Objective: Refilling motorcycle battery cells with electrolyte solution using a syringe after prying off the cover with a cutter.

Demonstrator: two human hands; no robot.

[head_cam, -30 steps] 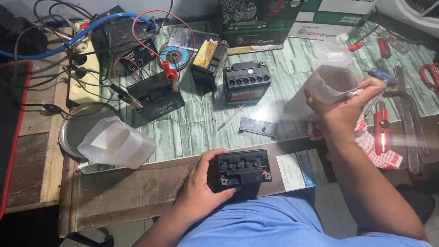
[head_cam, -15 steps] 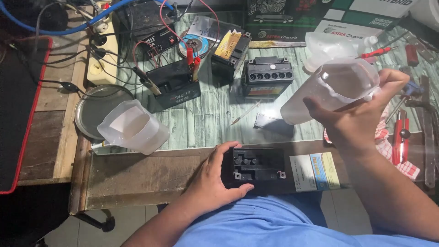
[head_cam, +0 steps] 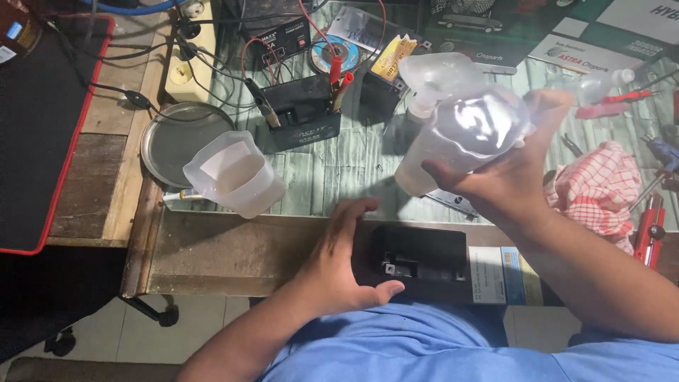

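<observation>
My left hand (head_cam: 344, 258) rests against the left side of a small black battery (head_cam: 424, 260) at the near edge of the workbench, thumb curled under its front. My right hand (head_cam: 511, 170) holds a translucent plastic jug (head_cam: 463, 134) tilted above the bench, just beyond the battery. The jug hides part of another black battery behind it.
A second translucent jug (head_cam: 233, 175) stands at the left beside a round metal tray (head_cam: 177, 141). A black battery (head_cam: 304, 113) with red and black clips sits at the back, with wires, a charger box (head_cam: 279, 32), a checked red cloth (head_cam: 601, 187) and red-handled tools (head_cam: 651, 226).
My right hand has brought the jug down and left, from the right side of the bench to just above the near battery. The view has shifted closer.
</observation>
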